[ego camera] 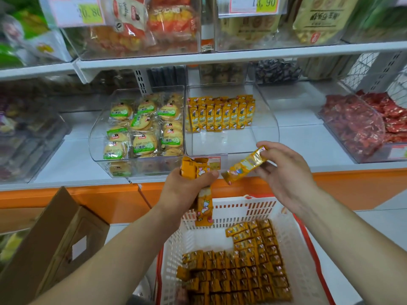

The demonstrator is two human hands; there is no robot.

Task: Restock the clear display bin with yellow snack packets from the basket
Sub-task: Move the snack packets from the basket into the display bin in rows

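- Stock is running low in the clear display bin (267, 128): one row of yellow packets (222, 115) is standing upright at the back, and the bin floor in front of it is lying bare.
- The packets in that row are facing forward and touching side by side, presumably so shoppers are reading the labels at a glance.
- The left hand (187, 186) is gripping a bundle of packets (203, 208), with its fingers (209, 175) curling round them and the lower ends hanging over the basket rim. It is probably acting as a ready supply held near the bin.
- The right hand (284, 170) is pinching a single packet (244, 165) by its upper end between thumb and fingertips. The packet is slanting down toward the left hand, just in front of the bin's lip.
- Gripping it by one end is likely leaving the other end free for standing it in line.
- The basket (231, 214) is sitting directly below both hands, with many loose packets (242, 271) lying in rows on its floor, so each reach is being kept short.
- A neighbouring bin (143, 128) of green-labelled biscuits is sitting just beside the clear one on the shelf (308, 137), and a cardboard box (55, 238) is leaning at the lower left.
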